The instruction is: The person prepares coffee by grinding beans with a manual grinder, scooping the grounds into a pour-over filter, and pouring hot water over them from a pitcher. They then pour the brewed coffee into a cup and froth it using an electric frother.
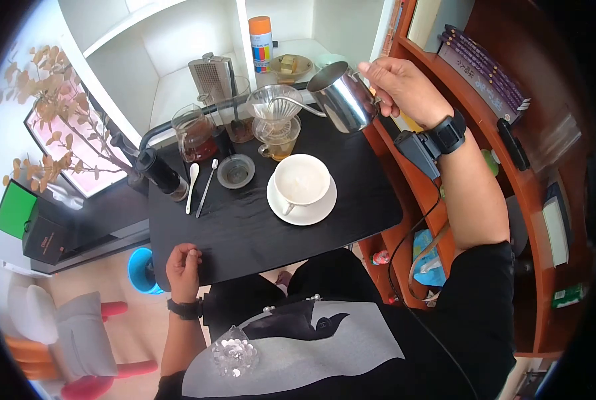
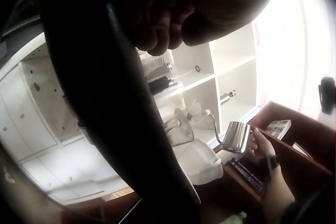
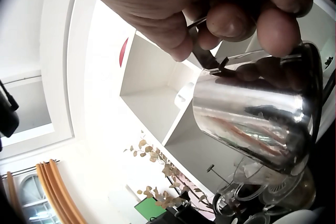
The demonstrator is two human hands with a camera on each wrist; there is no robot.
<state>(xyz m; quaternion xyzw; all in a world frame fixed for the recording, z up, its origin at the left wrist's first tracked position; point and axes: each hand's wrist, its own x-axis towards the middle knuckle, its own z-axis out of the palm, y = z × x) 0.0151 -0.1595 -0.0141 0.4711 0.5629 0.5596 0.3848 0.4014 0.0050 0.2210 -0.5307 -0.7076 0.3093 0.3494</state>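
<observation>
My right hand (image 1: 407, 88) grips the handle of a steel gooseneck kettle (image 1: 346, 105), held tilted at the back right of the black table. The kettle's thin spout reaches over a ribbed clear dripper (image 1: 261, 107), which sits on a glass cup (image 1: 282, 148) with amber liquid in it. From the right wrist view, fingers wrap the metal handle above the shiny kettle body (image 3: 252, 108). My left hand (image 1: 183, 272) rests at the table's front left edge, loosely curled and holding nothing. Between the hands stands a white cup (image 1: 302, 179) on a white saucer (image 1: 321, 212).
Left of the cup lie a white spoon (image 1: 191, 187), a thin long spoon (image 1: 207, 190) and a round grey dish (image 1: 236, 171). Behind them stand a glass pot (image 1: 193, 137) and a black grinder (image 1: 159, 172). A red-brown bookshelf (image 1: 538, 220) borders the right side.
</observation>
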